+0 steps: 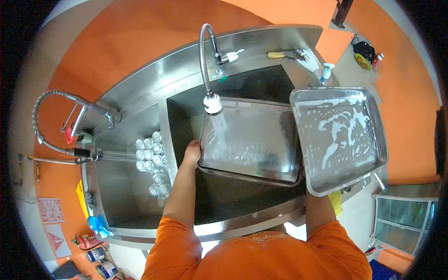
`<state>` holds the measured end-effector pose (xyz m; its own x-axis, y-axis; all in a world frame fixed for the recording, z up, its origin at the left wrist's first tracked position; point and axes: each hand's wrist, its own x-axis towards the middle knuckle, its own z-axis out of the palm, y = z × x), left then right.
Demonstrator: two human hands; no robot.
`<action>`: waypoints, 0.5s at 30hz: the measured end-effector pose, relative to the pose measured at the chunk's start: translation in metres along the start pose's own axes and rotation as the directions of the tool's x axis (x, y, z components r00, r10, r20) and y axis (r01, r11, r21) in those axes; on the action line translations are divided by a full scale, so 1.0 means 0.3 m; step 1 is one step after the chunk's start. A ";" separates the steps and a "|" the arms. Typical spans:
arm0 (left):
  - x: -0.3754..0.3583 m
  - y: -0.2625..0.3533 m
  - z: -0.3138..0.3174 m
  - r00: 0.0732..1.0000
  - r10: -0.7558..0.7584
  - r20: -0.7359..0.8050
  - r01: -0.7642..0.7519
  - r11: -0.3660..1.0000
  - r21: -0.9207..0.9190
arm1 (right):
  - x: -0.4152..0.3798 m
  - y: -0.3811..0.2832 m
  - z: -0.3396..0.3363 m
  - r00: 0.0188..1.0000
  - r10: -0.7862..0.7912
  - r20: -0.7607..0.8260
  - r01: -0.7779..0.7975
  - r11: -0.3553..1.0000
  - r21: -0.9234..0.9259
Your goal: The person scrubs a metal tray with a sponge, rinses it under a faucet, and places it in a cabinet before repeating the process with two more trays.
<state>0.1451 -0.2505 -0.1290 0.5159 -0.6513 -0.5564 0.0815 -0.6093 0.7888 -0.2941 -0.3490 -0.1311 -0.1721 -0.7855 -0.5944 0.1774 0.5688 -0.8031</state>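
A metal tray [252, 140] is held over the dark right sink basin, under water running from the white faucet head [213, 104]. My left hand [193, 152] grips its left edge, fingers wrapped beneath the rim. My right forearm goes up under a second metal tray [345, 135], which has white suds on its surface; that tray hides my right hand. The soapy tray overlaps the right edge of the rinsed one.
Several cans [151, 154] stand in the left basin [123, 186], sprayed by a coiled hose faucet [88, 155]. Behind the right basin lie a wooden-handled tool [276, 55], a white glove [308, 59] and a pump bottle [326, 73]. A blue item [95, 225] is at the front left.
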 end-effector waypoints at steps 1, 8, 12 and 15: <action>0.005 0.016 0.023 1.000 -0.022 -0.006 0.022 1.000 -0.020 | 0.001 -0.001 -0.021 1.000 -0.001 -0.007 0.001 1.000 -0.003; 0.094 -0.113 0.221 0.963 -0.270 0.022 0.262 0.909 -0.325 | -0.010 0.008 -0.137 0.999 0.010 -0.046 -0.011 1.000 -0.024; 0.136 -0.200 0.290 0.962 -0.223 0.161 0.270 0.873 -0.407 | -0.025 0.016 -0.195 0.997 0.011 -0.074 -0.013 0.999 -0.031; 0.194 -0.303 0.327 0.960 -0.207 0.189 0.274 0.829 -0.488 | -0.026 0.020 -0.216 0.997 0.012 -0.082 -0.015 0.999 -0.041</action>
<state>0.0841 -0.2774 -0.2586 0.3172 -0.5849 -0.7465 0.6249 -0.4631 0.6285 -0.3544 -0.3237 -0.1339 -0.2493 -0.7560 -0.6052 0.1405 0.5901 -0.7950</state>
